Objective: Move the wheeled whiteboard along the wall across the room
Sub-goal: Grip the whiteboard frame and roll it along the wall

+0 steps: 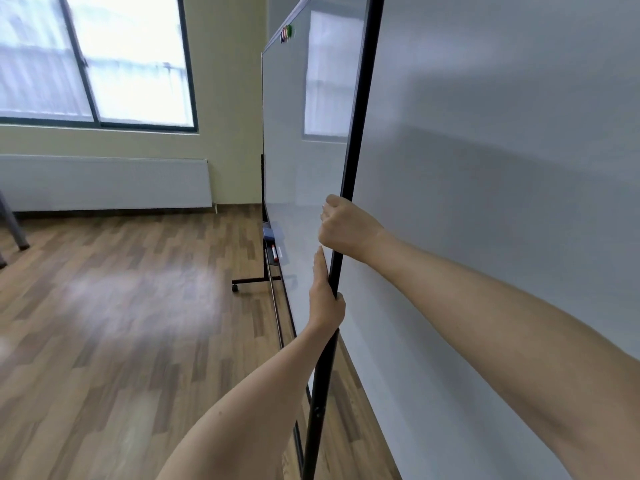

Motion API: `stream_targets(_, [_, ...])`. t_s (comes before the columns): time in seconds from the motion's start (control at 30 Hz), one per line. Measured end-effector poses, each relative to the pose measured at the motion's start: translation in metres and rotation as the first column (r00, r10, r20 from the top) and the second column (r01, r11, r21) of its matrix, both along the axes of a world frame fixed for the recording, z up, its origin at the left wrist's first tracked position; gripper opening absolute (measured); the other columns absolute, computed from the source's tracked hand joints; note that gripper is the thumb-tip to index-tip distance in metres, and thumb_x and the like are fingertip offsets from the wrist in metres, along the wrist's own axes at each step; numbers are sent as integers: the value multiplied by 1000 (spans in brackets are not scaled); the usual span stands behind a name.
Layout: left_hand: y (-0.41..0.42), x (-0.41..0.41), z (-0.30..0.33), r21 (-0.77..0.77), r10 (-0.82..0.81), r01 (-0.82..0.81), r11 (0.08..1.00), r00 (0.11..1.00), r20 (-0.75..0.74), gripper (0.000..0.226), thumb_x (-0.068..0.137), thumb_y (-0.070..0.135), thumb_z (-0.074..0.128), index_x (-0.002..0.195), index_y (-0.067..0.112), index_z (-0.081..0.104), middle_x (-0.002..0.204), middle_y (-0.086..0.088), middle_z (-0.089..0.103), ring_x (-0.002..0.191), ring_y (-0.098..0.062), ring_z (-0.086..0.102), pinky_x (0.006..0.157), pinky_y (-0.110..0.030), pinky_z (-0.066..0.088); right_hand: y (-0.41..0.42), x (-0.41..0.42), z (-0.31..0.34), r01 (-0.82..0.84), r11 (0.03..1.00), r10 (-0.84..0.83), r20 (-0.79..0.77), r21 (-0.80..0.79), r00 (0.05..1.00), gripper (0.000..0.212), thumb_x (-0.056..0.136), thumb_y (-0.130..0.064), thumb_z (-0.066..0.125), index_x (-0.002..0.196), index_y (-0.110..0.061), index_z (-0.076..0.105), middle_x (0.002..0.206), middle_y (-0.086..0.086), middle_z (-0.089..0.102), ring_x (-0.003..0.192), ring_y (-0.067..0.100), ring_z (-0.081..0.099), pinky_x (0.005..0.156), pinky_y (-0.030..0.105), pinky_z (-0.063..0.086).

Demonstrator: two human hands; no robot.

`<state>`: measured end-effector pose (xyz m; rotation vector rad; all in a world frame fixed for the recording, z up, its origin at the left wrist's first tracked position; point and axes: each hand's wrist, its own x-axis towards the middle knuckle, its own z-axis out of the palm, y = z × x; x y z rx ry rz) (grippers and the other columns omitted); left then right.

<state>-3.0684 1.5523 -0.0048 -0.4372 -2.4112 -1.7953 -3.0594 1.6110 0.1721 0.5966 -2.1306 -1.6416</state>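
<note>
The wheeled whiteboard [298, 140] stands edge-on to me, close beside the pale wall [485, 168] on the right. Its black side post [360, 116] runs from top to floor in the middle of the view. My right hand [346, 230] is closed around that post at the board's lower corner. Just below it, my left hand [325, 299] grips the same post, fingers lying flat along the board's face. A far leg with a castor [235, 287] rests on the wooden floor. The near castors are out of view.
The board's tray [272, 249] holds an eraser and a red marker; magnets [286, 32] sit near its top edge. A window and a radiator [104, 183] line the far wall. A grey furniture leg [15, 226] stands at the left. Wooden floor [121, 323] spreads leftward.
</note>
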Motion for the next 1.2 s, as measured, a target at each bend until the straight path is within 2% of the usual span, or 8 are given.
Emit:
stream_targets(0.33, [1, -134, 2, 47, 20, -20, 999, 1000, -2, 117, 77, -14, 38, 135, 75, -11, 151, -20, 48, 133, -51, 46, 105, -61, 48, 7, -141, -2, -38, 999, 38, -2, 4, 999, 38, 58, 7, 50, 40, -23, 34, 40, -15, 44, 43, 14, 26, 71, 26, 35])
stream_targets(0.5, [7, -209, 6, 44, 23, -25, 999, 999, 37, 109, 78, -17, 39, 153, 54, 3, 160, -1, 41, 144, -28, 44, 112, -50, 45, 12, -219, -3, -46, 999, 46, 10, 22, 999, 39, 67, 5, 49, 44, -24, 39, 44, -15, 53, 44, 13, 29, 74, 25, 41])
stream_targets(0.7, [7, -279, 14, 42, 28, -31, 999, 997, 78, 109, 78, -20, 41, 155, 49, 4, 161, -1, 39, 147, -25, 38, 118, -44, 38, 12, -290, 2, -43, 999, 43, 8, 8, 999, 37, 64, 3, 53, 42, -22, 36, 43, -15, 53, 44, 14, 28, 74, 24, 41])
stream_targets(0.9, [9, -327, 6, 56, 26, -27, 998, 999, 21, 122, 73, -20, 37, 133, 77, -7, 161, 0, 38, 136, -49, 45, 109, -60, 45, 15, -335, -1, -37, 999, 36, 40, 15, 999, 39, 56, 7, 51, 39, -22, 31, 40, -15, 47, 45, 15, 25, 72, 27, 35])
stream_targets(1.0, [8, -335, 11, 57, 5, -7, 998, 999, 32, 116, 73, -20, 34, 150, 58, -2, 166, 4, 28, 148, -30, 37, 117, -52, 38, 15, -347, -2, -33, 999, 30, 76, 40, 997, 39, 58, 9, 49, 39, -24, 41, 40, -13, 47, 43, 13, 33, 71, 31, 26])
stream_targets(1.07, [7, -341, 11, 50, -4, 2, 999, 999, 50, 109, 74, -21, 34, 156, 43, 1, 165, -2, 30, 150, -28, 33, 120, -49, 34, 13, -349, -2, 24, 997, -31, 89, 72, 996, 40, 60, 9, 48, 41, -26, 47, 41, -12, 48, 43, 11, 39, 71, 33, 23])
stream_targets(1.13, [6, -344, 9, 34, 3, -4, 999, 999, 48, 110, 74, -19, 34, 155, 47, -2, 161, -9, 38, 145, -37, 39, 117, -53, 38, 13, -350, -4, 8, 997, -16, 99, 81, 995, 41, 60, 10, 49, 41, -27, 49, 42, -13, 49, 44, 13, 35, 70, 34, 20])
stream_targets(1.2, [8, -345, 6, 21, 4, -4, 1000, 1000, 30, 117, 74, -18, 36, 146, 62, -10, 157, -12, 42, 139, -46, 43, 112, -57, 42, 13, -348, -2, 26, 998, -30, 76, 53, 997, 40, 58, 9, 52, 40, -27, 48, 41, -13, 47, 45, 15, 29, 68, 33, 19])
